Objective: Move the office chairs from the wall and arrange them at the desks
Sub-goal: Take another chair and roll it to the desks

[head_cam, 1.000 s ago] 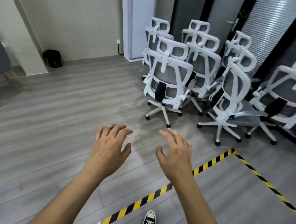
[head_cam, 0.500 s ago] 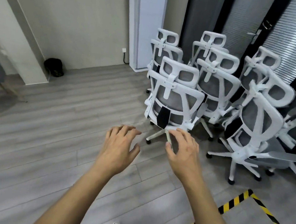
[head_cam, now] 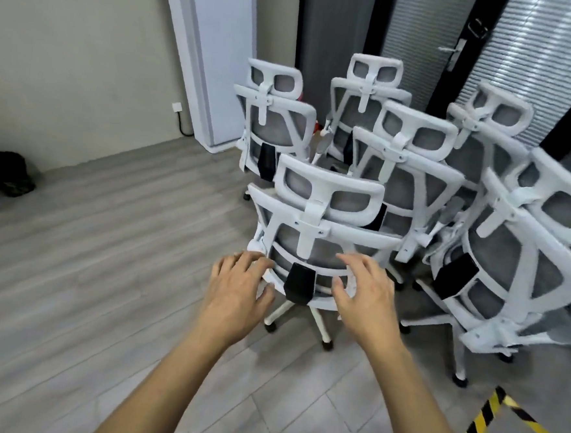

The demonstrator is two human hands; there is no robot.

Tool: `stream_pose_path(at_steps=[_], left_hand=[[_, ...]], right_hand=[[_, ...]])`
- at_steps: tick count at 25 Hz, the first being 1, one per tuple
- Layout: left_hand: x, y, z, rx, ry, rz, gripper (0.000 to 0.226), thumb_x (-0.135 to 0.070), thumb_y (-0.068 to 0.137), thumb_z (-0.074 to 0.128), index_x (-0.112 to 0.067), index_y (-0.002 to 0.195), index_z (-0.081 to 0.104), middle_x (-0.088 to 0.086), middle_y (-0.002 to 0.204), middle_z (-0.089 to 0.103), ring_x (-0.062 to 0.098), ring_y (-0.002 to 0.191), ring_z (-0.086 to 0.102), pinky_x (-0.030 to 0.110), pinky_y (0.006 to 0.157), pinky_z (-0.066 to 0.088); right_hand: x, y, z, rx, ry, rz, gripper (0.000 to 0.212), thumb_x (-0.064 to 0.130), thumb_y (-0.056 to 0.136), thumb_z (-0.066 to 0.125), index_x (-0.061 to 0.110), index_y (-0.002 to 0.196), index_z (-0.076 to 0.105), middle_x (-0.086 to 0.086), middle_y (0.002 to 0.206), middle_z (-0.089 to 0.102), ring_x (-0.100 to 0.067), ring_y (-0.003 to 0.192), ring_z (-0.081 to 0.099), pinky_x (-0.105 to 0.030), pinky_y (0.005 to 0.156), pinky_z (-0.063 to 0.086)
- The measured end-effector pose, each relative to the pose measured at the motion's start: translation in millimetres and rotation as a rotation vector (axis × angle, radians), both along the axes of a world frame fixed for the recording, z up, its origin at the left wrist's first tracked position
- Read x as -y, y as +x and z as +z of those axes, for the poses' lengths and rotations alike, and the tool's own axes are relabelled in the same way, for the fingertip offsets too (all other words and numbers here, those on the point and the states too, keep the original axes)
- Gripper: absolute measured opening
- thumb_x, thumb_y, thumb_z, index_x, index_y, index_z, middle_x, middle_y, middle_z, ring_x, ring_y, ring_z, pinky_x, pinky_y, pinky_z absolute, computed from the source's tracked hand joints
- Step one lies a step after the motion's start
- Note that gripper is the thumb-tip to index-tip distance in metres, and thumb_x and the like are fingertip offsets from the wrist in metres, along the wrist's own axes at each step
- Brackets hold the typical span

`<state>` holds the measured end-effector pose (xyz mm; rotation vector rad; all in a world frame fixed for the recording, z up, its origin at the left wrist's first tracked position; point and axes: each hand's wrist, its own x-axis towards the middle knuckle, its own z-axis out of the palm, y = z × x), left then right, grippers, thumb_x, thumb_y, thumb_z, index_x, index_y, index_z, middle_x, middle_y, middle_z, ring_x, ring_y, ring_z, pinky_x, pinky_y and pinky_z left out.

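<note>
Left hand (head_cam: 238,290) and right hand (head_cam: 366,296), fingers spread and holding nothing, hover at the backrest of the nearest office chair (head_cam: 309,238). The other chairs (head_cam: 412,178) crowd behind it by the wall (head_cam: 327,33); seemingly none placed yet.

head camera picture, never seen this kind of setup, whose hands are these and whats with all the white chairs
There is no machine here. A camera worn on a person's head looks forward and down, so you see their own arms. The left hand and right hand reach toward the back of the nearest chair, fingers spread, gripping nothing. Behind it, more white mesh chairs stand crowded together on the grey floor. Striped tape marks the floor at lower right.
</note>
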<state>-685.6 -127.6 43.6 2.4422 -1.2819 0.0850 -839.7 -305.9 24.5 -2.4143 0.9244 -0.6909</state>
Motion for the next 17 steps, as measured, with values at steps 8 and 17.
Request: stream_pose_path(at_steps=[8, 17], left_hand=[[162, 151, -50, -0.037, 0.032, -0.122, 0.036, -0.040, 0.097, 0.049, -0.035, 0.132, 0.051, -0.005, 0.140, 0.050, 0.024, 0.126, 0.045, 0.039, 0.104, 0.034], [233, 253, -111, 0.047, 0.108, -0.324, 0.046, -0.061, 0.091, 0.042, -0.031, 0.118, 0.065, -0.001, 0.114, 0.061, 0.027, 0.113, 0.054, 0.050, 0.111, 0.031]], right_hand=[[144, 111, -50, -0.069, 0.058, -0.191, 0.040, 0.029, 0.092, 0.062, 0.029, 0.131, 0.057, 0.008, 0.129, 0.054, -0.016, 0.125, 0.048, -0.036, 0.109, 0.031], [179, 149, -115, -0.181, 0.031, -0.361, 0.043, 0.073, 0.084, 0.055, 0.038, 0.109, 0.060, 0.019, 0.109, 0.055, -0.009, 0.112, 0.050, -0.040, 0.110, 0.032]])
